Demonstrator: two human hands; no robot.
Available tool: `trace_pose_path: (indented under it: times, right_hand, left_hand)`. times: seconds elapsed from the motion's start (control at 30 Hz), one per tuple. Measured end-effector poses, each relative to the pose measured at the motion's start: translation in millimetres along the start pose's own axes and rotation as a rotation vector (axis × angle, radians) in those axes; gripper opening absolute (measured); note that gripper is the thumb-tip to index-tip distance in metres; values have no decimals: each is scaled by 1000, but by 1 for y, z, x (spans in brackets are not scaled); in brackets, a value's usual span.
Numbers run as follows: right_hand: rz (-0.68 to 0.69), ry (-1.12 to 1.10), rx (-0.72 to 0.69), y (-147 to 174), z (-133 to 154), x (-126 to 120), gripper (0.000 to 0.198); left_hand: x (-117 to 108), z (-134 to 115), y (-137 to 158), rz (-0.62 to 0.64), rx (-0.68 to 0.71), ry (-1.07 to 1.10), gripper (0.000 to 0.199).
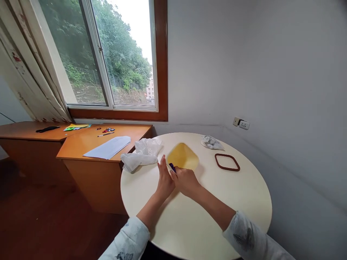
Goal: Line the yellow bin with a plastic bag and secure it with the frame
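Note:
My left hand [165, 181] is over the near-left part of the round table, its fingers pointing up and away, turned toward my other hand. Against it presses my right hand [187, 181], its fingers curled round a small dark purple item [172, 167]. A thin pale edge shows beside that item, between both hands; most of what they hold is hidden. Just beyond my hands lies a translucent yellow rounded-square piece [183, 155], a tray or shallow container, partly covered by my fingers.
The round cream table [211, 213] carries crumpled white plastic bags [142, 154] at left, a small clear bag [211, 142] at the back and a brown rounded-square ring [227, 168] at right. A wooden desk [81, 144] with papers [108, 147] adjoins on the left.

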State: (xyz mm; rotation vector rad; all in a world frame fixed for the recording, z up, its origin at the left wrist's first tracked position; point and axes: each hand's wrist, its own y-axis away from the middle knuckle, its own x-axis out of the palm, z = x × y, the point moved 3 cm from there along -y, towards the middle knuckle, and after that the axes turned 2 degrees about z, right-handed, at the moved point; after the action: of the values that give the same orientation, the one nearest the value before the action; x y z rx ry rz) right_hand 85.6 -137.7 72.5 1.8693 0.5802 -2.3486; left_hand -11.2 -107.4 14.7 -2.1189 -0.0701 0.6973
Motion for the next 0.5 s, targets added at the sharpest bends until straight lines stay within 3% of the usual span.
trace_pose_path:
  times: [0.13,0.27,0.4,0.5]
  right_hand:
    - [15,-168,14,6,2,1,40]
    - [81,-302,-51,19,-10,-6,43]
    - [147,-146,-72,29,-25,-19,40]
    - [264,14,-88,22,-32,-21,37]
  left_hand:
    - [1,3,-1,-5,32,-88,84]
    - [-2,-1,-3,-16,110,-94,91]
    - [-4,-5,-5,-19,128,-107,105]
    - [-3,-10,-5,22,169,-120,105]
